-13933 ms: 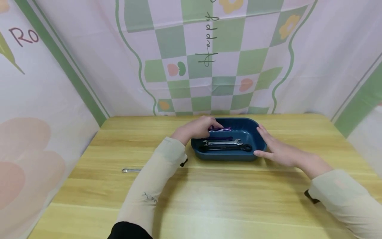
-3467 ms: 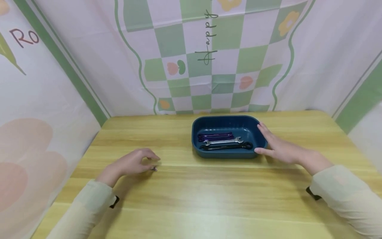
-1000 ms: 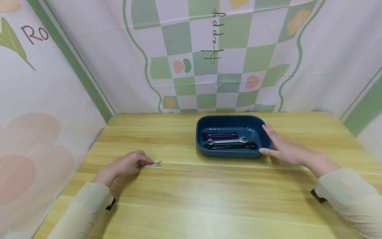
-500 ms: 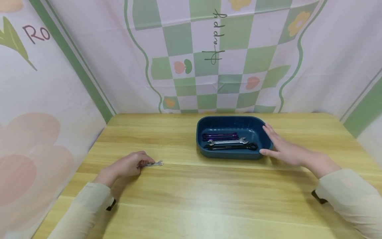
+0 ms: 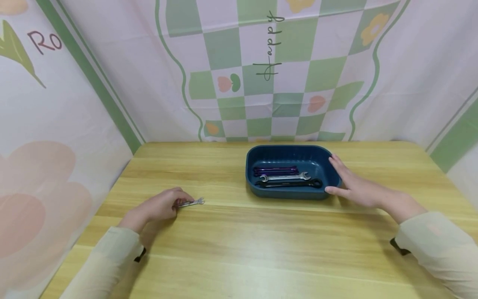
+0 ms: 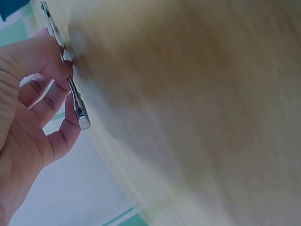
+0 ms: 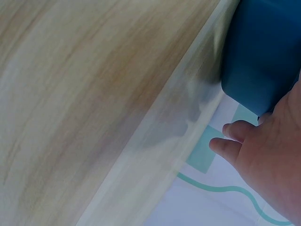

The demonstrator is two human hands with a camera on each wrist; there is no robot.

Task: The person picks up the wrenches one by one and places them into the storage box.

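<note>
My left hand [image 5: 162, 205] pinches a small silver wrench [image 5: 192, 202] between thumb and fingers, low over the left side of the table. Its open-ended head points right; in the left wrist view the wrench [image 6: 73, 87] runs along the fingertips. My right hand [image 5: 360, 187] rests against the right end of a dark blue bin [image 5: 291, 194], thumb and fingers spread along its corner. Inside the bin lie several wrenches side by side: purple wrenches [image 5: 275, 170], a silver open-ended wrench [image 5: 285, 177] and a black wrench [image 5: 289, 184] nearest the front wall.
The wooden table [image 5: 239, 241] reaches back to a printed curtain [image 5: 220, 58] with green and white checks. Another curtain [image 5: 48, 174] hangs along the left side. The bin stands near the table's back edge, right of centre.
Some 14 seconds ago my left hand was in the bin and the silver wrench lay on the table. Now that hand holds it, lifted slightly over the last second. My right hand stays at the bin.
</note>
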